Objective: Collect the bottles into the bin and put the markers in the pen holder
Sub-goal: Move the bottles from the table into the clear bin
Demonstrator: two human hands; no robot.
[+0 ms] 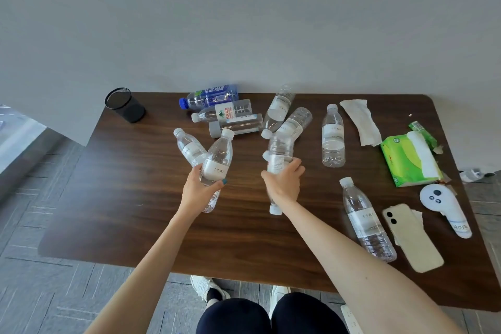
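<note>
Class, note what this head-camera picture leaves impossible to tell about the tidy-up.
1. Head view: the bin is nowhere identifiable; a grey object is cut off by the left edge.
2. Pen holder: its dark interior hides any contents.
3. Right hand: motion blur hides how many bottles it grips.
4. Markers: none in frame.

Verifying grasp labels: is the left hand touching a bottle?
Touching. Head view shows the left hand gripping a bottle, thumb across its front.
</note>
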